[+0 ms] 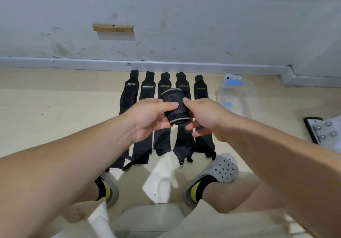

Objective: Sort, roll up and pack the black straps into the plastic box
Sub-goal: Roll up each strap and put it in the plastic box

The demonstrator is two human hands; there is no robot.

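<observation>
A rolled-up black strap [175,106] is held in the air between both hands, above the floor. My left hand [149,119] grips its left side, thumb on top. My right hand [203,117] pinches the right side with the thumb on top and the fingers below. Several flat black straps [145,90] lie side by side on the beige floor beneath, their logo ends toward the wall. The clear plastic box [238,95] with blue clips lies on the floor to the right of the straps.
A grey wall and baseboard [166,65] run close behind the straps. A black-edged object with metal studs [321,130] lies at the far right. My feet in grey clogs [219,171] rest on the floor just below the straps' near ends.
</observation>
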